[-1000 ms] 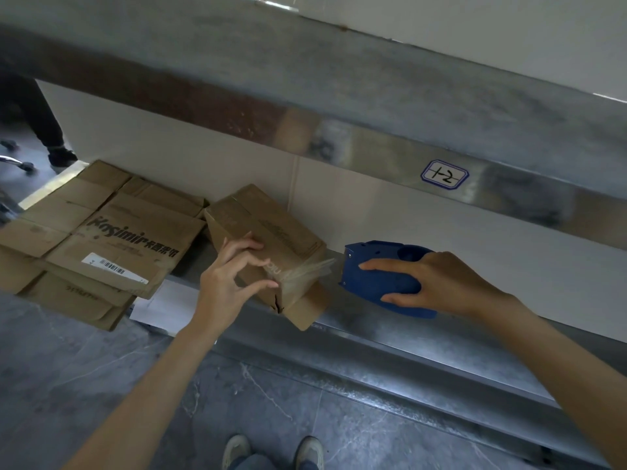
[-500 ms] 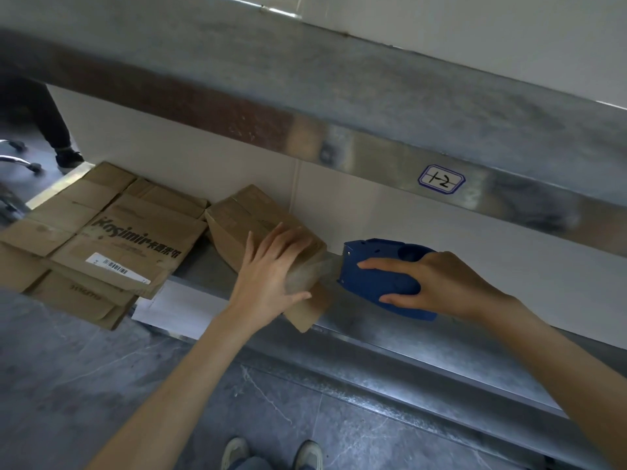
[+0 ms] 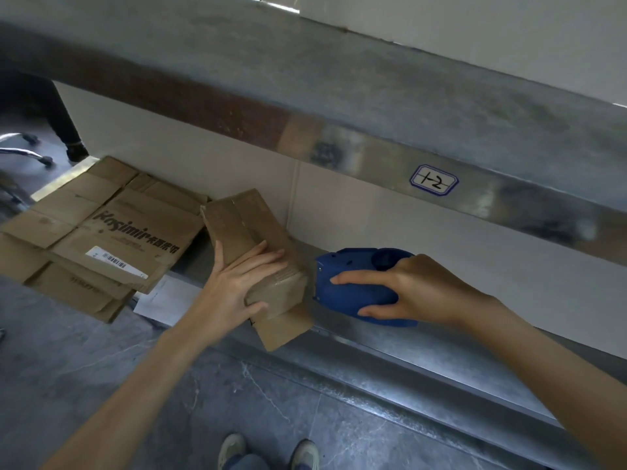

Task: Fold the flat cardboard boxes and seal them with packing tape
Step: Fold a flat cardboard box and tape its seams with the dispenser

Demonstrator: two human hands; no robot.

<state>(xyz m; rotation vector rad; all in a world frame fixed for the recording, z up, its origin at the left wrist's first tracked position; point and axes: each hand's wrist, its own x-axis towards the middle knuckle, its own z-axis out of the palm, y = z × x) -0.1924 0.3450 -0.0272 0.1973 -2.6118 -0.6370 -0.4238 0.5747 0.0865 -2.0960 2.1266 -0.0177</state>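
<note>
**A:** Where is the box?

**B:** Your small cardboard box [image 3: 244, 225] is on the metal shelf [image 3: 424, 357] in front of you. It's a long brown block of matte corrugated board, and its near end pokes out over the shelf edge. That end is wrapped in glossy clear tape [image 3: 283, 287].

**A:** And the left hand?

**B:** Your left hand [image 3: 234, 293] clasps the taped end. The fingers are stretched almost flat over the top and the thumb is hooked across the near face.

**A:** The right?

**B:** At 3 o'clock from the box, your right hand [image 3: 420, 293] is wrapped around the tape dispenser [image 3: 353, 290], a smooth, rounded shell of blue plastic. The index finger lies along its top and the thumb tucks under. Its nose sits just beside the taped end; I can't tell whether they touch.

**A:** The other cartons?

**B:** The flat cardboard boxes [image 3: 101, 239] are at 9 o'clock, a loose, creased stack with dark lettering and a white barcode sticker. A white sheet [image 3: 159, 300] peeks out beneath them. At 1 o'clock there's a handwritten label [image 3: 433, 180] on the shiny steel rail. Your shoes [image 3: 234, 449] are at 6 o'clock on grey veined floor.
</note>
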